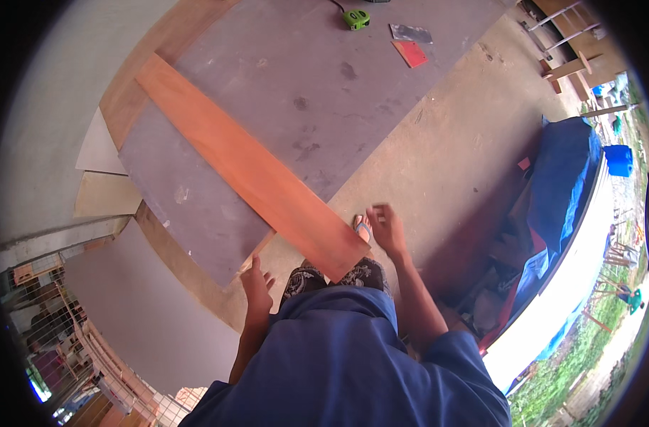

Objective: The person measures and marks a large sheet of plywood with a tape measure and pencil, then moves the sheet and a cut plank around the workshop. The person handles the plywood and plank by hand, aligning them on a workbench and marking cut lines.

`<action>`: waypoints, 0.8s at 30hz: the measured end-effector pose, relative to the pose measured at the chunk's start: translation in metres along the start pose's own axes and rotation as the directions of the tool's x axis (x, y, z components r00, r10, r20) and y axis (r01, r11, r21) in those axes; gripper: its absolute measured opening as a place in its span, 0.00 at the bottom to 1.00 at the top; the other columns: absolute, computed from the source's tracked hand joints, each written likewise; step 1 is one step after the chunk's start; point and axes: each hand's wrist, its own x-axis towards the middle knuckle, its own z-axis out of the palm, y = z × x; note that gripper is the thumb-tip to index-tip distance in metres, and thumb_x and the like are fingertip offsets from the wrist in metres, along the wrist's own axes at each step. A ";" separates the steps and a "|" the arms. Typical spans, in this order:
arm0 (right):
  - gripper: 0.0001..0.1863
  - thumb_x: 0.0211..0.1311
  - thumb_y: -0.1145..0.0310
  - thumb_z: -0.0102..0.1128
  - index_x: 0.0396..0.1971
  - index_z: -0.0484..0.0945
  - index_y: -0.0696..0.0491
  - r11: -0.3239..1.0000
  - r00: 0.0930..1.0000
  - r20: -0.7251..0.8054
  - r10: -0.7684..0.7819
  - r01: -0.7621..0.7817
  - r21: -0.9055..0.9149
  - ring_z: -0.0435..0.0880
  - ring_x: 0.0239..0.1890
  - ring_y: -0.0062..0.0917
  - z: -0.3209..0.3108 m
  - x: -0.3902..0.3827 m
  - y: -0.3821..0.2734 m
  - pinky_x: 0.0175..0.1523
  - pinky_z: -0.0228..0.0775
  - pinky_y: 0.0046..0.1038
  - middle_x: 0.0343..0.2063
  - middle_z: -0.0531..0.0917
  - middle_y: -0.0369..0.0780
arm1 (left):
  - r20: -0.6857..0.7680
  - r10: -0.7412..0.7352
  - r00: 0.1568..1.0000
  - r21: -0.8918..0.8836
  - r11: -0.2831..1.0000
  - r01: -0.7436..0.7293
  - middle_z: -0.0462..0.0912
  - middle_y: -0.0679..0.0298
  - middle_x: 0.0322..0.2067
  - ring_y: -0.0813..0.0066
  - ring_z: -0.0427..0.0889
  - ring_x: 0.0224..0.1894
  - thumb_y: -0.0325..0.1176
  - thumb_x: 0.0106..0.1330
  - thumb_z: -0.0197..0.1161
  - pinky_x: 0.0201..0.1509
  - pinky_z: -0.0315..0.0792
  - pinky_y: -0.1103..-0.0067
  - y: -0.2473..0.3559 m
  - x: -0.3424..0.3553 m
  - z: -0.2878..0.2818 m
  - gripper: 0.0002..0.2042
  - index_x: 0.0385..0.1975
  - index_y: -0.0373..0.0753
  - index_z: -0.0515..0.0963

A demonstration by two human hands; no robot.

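Note:
A long orange-brown plank (246, 167) lies slantwise across a large grey-purple board (296, 92). Its near end juts past the board's edge, over my lap. My left hand (257, 286) is close to the board's near corner, left of the plank, with thumb and fingers apart and nothing visible in them. To the right of the plank's near end, my right hand (386, 229) is raised, clear of the wood. Its fingers are loosely curled and slightly blurred, with a gap at the thumb and no object showing.
On the board's far part are a green tape measure (355, 19), a dark flat piece (411, 33) and a small red piece (410, 53). Blue tarpaulin (562, 167) covers a heap at right. Another grey sheet (139, 306) lies at left, near a wire grid. My sandalled foot (363, 229) is on the concrete floor.

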 end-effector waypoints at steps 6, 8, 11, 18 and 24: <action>0.22 0.82 0.53 0.56 0.38 0.84 0.60 0.968 0.942 0.330 -0.066 -0.020 0.250 0.85 0.31 0.21 0.008 0.141 -0.037 0.39 0.79 0.28 0.30 0.88 0.40 | 0.110 -0.103 0.989 -0.797 0.585 0.150 0.82 0.51 0.48 0.59 0.86 0.49 0.45 0.82 0.59 0.60 0.84 0.67 -0.028 0.047 0.029 0.21 0.56 0.30 0.73; 0.22 0.82 0.55 0.58 0.37 0.83 0.61 0.993 0.916 0.394 -0.077 0.034 0.117 0.86 0.30 0.22 0.003 0.151 -0.043 0.38 0.81 0.28 0.29 0.88 0.41 | -0.018 -0.203 0.979 -0.781 0.614 0.113 0.85 0.54 0.39 0.62 0.88 0.41 0.39 0.82 0.58 0.49 0.88 0.70 -0.028 0.053 0.036 0.14 0.48 0.31 0.76; 0.19 0.81 0.60 0.59 0.36 0.82 0.63 0.962 0.909 0.406 -0.097 -0.019 0.272 0.88 0.28 0.25 0.000 0.153 -0.046 0.35 0.83 0.28 0.27 0.88 0.43 | -0.100 -0.229 0.968 -0.727 0.681 0.086 0.86 0.54 0.36 0.65 0.88 0.34 0.36 0.81 0.57 0.43 0.88 0.72 -0.023 0.048 0.045 0.12 0.43 0.32 0.78; 0.19 0.80 0.63 0.60 0.36 0.81 0.67 0.915 0.913 0.407 -0.024 -0.144 0.376 0.90 0.27 0.29 0.009 0.148 -0.048 0.35 0.87 0.30 0.27 0.89 0.47 | -0.460 0.114 0.881 0.090 0.993 -0.082 0.87 0.50 0.35 0.52 0.88 0.32 0.41 0.74 0.67 0.39 0.84 0.63 0.002 0.047 0.022 0.16 0.43 0.30 0.80; 0.19 0.80 0.63 0.60 0.35 0.80 0.67 0.951 0.915 0.398 -0.059 -0.070 0.301 0.90 0.27 0.28 0.008 0.150 -0.058 0.33 0.87 0.30 0.27 0.89 0.48 | -0.664 0.520 0.537 0.661 0.744 0.096 0.86 0.42 0.51 0.41 0.85 0.52 0.60 0.63 0.74 0.57 0.78 0.53 0.031 0.135 -0.068 0.36 0.50 0.26 0.80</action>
